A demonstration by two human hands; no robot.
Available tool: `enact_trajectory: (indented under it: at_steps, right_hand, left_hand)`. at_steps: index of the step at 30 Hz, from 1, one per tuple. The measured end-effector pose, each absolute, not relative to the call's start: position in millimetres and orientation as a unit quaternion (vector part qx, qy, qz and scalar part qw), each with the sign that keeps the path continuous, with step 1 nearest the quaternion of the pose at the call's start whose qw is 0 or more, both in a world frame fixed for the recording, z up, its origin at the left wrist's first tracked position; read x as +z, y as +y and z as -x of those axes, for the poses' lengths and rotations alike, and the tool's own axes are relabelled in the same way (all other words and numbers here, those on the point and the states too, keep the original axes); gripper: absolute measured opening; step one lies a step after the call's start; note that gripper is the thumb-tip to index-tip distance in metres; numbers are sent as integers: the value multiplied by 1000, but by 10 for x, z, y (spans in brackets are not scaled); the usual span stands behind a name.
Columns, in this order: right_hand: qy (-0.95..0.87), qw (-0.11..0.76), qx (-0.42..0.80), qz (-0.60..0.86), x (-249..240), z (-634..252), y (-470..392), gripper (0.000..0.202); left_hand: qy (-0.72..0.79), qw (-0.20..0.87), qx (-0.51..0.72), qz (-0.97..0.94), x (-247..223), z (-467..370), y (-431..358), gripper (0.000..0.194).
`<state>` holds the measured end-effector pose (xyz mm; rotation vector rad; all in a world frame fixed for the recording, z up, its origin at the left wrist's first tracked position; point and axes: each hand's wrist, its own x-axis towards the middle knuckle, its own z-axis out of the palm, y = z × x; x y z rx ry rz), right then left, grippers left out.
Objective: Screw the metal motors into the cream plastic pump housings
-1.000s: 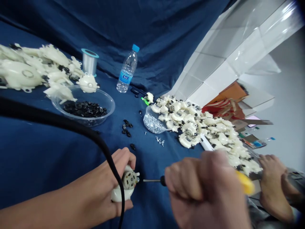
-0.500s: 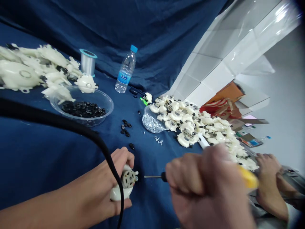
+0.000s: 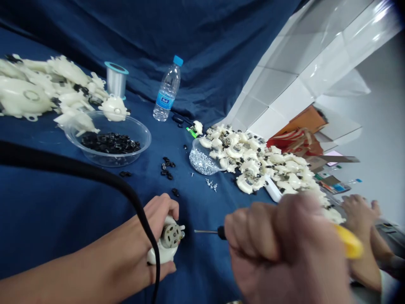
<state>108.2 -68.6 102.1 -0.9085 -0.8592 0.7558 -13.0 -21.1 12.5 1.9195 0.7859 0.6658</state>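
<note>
In the head view, I saw the left hand [image 3: 139, 244] pinching a small white housing [image 3: 166, 252] between thumb and fingers, low over the blue cloth [image 3: 202, 270]. The right hand [image 3: 268, 242] was curled closed around a yellow-ended screwdriver [image 3: 207, 231], whose tip pointed toward the housing without touching it.

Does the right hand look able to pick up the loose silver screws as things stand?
Probably not yet: only blue cloth shows between the right hand and the loose silver screws, but the screwdriver fills its grip.
</note>
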Motion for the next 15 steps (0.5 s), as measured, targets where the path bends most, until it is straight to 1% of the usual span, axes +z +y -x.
enact_trajectory:
  at_steps: [1, 4, 7, 9, 12, 15]
  right_hand:
    - [-398, 756, 334, 399, 1014, -1079, -686, 53]
    - [-401, 728, 358, 425, 977, -1072, -657, 50]
    - [-391, 742, 359, 410, 960, -1078, -623, 52]
    - [-400, 735, 356, 416, 978, -1089, -613, 53]
    - [-413, 730, 340, 426, 1026, -1108, -617, 54]
    - [-416, 737, 320, 426, 1041, -1122, -618, 51]
  left_hand:
    - [323, 462, 274, -780, 118, 119, -212, 51]
    - [322, 460, 282, -778, 65, 93, -200, 52]
    - [330, 454, 291, -775, 13, 81, -191, 53]
    - [335, 453, 292, -773, 4, 79, -197, 52]
    - [336, 460, 284, -771, 25, 79, -209, 52]
    - [344, 463, 274, -770, 62, 78, -210, 53]
